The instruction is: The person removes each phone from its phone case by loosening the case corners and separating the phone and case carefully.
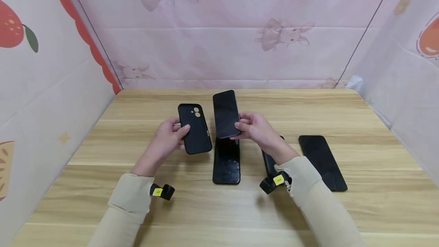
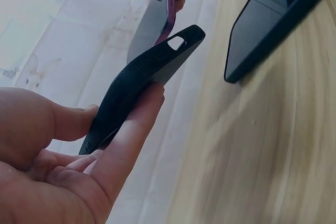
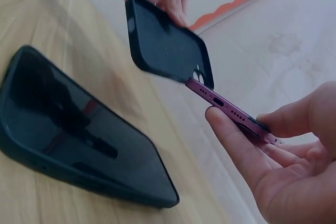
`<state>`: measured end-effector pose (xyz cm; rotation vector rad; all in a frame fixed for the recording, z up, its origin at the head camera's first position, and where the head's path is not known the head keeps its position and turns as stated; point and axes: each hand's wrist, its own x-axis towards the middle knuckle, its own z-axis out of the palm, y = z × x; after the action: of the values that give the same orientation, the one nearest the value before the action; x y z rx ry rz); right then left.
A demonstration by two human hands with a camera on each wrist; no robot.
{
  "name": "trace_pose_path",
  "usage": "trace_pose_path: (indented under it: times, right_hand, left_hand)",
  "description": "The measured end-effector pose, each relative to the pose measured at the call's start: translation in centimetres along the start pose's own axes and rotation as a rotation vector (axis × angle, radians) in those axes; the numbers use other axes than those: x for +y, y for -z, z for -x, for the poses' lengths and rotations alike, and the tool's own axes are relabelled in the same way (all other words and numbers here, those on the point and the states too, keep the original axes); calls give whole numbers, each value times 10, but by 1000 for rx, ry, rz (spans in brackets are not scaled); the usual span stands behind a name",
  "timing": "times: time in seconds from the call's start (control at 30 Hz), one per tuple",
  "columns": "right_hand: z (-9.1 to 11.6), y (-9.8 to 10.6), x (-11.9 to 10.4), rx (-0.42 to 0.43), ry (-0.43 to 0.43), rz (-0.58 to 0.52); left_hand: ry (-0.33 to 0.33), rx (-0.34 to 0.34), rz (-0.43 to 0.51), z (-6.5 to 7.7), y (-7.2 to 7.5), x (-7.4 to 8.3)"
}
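My left hand [image 1: 168, 134] holds a black phone case [image 1: 196, 134] by its left edge, thumb over the inside and fingers behind. The case's hollow side faces me, with camera holes at its top. In my right hand [image 1: 255, 129] is a phone [image 1: 225, 113] with a dark screen, pinched near its lower right corner. Its purple frame [image 3: 226, 103] and charging port show in the right wrist view. Case and phone are held up side by side, apart in the head view. Below them a phone in a dark case [image 1: 226, 163] lies screen up on the table.
On the wooden table [image 1: 192, 216], a black phone-shaped slab [image 1: 322, 161] lies at the right. Another dark one [image 1: 269, 163] is partly hidden under my right forearm. Printed cloth walls [image 1: 219, 56] stand behind the table and at both sides.
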<state>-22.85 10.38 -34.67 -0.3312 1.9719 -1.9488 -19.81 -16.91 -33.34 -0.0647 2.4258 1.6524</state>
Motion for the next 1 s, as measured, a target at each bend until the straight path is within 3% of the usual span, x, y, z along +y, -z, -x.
trace_pose_path:
  times: [0.5, 1.0]
  right_hand:
    - [-33, 10, 9, 36, -63, 8]
    - [-60, 2, 13, 47, -138, -25]
  left_hand:
    - [18, -31, -106, 7, 19, -21]
    - [42, -139, -146, 4, 19, -42]
